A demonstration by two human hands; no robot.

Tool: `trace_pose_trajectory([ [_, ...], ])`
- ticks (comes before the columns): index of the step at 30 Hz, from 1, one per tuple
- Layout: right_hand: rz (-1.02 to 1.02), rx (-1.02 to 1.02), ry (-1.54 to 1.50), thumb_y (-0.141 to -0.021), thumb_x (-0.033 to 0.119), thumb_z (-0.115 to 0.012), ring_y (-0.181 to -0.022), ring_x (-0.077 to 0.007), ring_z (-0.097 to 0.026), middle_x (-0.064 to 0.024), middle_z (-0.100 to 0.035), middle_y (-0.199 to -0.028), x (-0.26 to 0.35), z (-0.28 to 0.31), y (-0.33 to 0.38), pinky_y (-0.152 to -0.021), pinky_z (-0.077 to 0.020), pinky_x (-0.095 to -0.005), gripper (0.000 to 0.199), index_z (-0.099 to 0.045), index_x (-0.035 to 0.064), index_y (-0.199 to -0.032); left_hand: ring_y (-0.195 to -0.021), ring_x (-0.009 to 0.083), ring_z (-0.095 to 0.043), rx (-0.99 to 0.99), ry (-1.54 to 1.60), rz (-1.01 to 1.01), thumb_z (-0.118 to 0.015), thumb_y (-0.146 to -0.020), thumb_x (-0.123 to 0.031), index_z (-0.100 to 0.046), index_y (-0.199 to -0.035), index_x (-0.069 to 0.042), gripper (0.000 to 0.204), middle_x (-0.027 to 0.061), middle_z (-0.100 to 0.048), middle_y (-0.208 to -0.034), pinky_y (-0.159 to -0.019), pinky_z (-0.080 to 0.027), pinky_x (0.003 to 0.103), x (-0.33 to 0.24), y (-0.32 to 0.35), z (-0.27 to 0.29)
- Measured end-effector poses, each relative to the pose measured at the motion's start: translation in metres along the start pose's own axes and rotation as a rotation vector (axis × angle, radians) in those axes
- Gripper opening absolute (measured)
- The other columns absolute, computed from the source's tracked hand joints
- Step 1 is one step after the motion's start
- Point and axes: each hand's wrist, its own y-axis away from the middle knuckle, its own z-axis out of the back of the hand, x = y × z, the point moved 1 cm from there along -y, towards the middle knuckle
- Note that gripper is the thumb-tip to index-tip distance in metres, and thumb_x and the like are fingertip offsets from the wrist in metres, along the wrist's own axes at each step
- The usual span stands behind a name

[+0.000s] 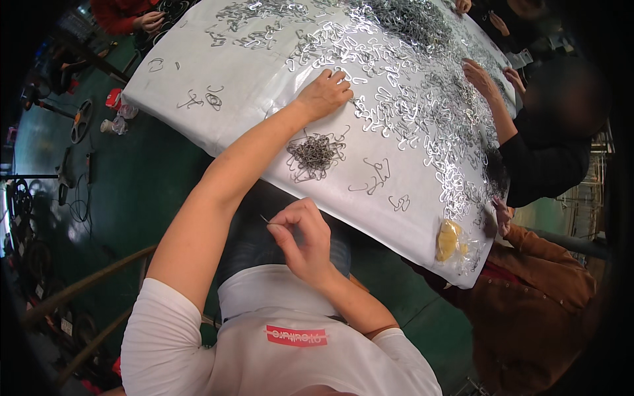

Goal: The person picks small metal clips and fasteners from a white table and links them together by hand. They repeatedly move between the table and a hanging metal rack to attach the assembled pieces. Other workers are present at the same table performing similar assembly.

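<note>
My left hand (325, 94) reaches across the white-covered table (244, 99), its fingers bent down at the edge of the spread of shiny bent-wire hooks (386, 109). Whatever lies under those fingertips is hidden. Close to my body, off the table's near edge, my right hand (302, 239) pinches a thin wire piece (265, 218) between thumb and forefinger; only its tip shows. Between my hands, a tangled pile of darker wire hooks (314, 156) sits on the table. A few loose hooks (374, 177) lie to the right of that pile.
Across the right side, a person in black (551, 155) reaches over the hooks. Another in a brown jacket (528, 290) is at the near right corner, beside a clear bag with something yellow (448, 239). A person in red (122, 18) works at the far left.
</note>
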Motion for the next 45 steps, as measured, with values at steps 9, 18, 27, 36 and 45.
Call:
trace_pose_trajectory([
  [9,0.007,-0.025,0.007,-0.082,-0.003,-0.065,-0.066,-0.0136,-0.054,-0.0088,-0.055,-0.085,0.005,0.005,0.007,-0.061,-0.0449,-0.0246,0.008,-0.059,-0.0001,-0.087,-0.085,0.0161,-0.068,-0.188,0.911,0.927,-0.065,-0.086,-0.015,-0.067,-0.101,-0.007,0.017,0.0043,-0.072,-0.091,-0.075,-0.048,0.029,-0.011,0.052,0.114],
  [18,0.066,-0.127,0.101,-0.081,-0.002,-0.067,-0.061,-0.0129,-0.054,-0.0091,-0.055,-0.082,0.002,0.007,0.007,-0.055,-0.0438,-0.0237,0.008,-0.06,-0.0004,-0.085,-0.064,0.0067,-0.053,-0.427,1.202,1.184,-0.071,-0.081,-0.005,-0.07,-0.09,-0.002,0.01,0.0007,-0.066,-0.079,-0.061,-0.044,0.022,-0.104,0.124,0.249],
  [27,0.147,-0.127,0.177,-0.08,0.0,-0.07,-0.065,-0.0148,-0.053,-0.0082,-0.054,-0.082,0.008,-0.001,0.012,-0.056,-0.0441,-0.0253,0.01,-0.061,0.0009,-0.086,-0.072,0.0104,-0.056,-0.478,1.104,1.111,-0.072,-0.077,-0.001,-0.07,-0.088,-0.003,0.011,0.0038,-0.066,-0.081,-0.067,-0.044,0.023,-0.124,0.133,0.271],
  [36,-0.144,-0.042,0.837,-0.083,0.011,-0.069,-0.071,-0.0207,-0.06,-0.0069,-0.062,-0.084,-0.054,0.12,-0.05,-0.066,-0.0468,-0.0317,0.009,-0.067,0.0043,-0.088,-0.074,0.0093,-0.055,-0.538,1.009,1.085,-0.068,-0.08,0.002,-0.069,-0.091,-0.001,0.01,0.0041,-0.066,-0.084,-0.069,-0.043,0.022,-0.118,0.149,0.276],
  [45,-0.226,0.345,1.019,-0.086,0.021,-0.066,-0.073,-0.0226,-0.06,-0.0064,-0.061,-0.081,-0.127,0.176,-0.087,-0.065,-0.0468,-0.0338,0.017,-0.065,0.0039,-0.085,-0.073,0.0074,-0.054,-0.612,0.918,1.193,-0.067,-0.083,0.0,-0.067,-0.092,0.0,0.009,0.0037,-0.065,-0.087,-0.068,-0.043,0.021,-0.112,0.167,0.289],
])
